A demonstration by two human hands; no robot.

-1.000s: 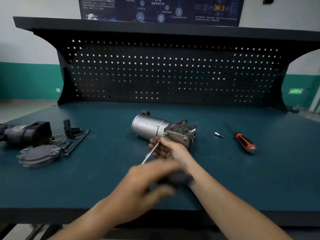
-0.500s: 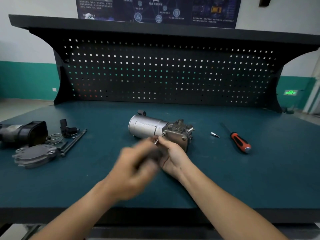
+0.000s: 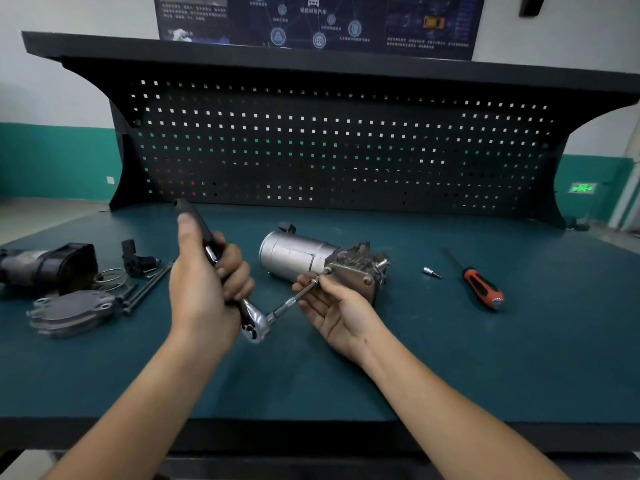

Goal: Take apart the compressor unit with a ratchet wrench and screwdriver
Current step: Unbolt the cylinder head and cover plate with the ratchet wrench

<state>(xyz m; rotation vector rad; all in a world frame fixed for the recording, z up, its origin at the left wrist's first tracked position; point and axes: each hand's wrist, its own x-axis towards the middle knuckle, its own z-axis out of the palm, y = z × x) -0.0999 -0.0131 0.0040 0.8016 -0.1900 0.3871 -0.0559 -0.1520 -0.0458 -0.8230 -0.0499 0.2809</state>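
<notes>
A dark teal workbench is seen w/ a black pegboard at the back & a black shelf on top. A dark blue poster is hung above. The wall is painted white up top, green below. A lit green sign is seen at the right.

We count one ratchet in the left hand, one compressor at the right hand; right of it, one screwdriver, one bit.

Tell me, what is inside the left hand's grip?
The left hand grips the ratchet wrench: black handle sticks out above, chrome head below. Fingers cover most of the middle.
</notes>
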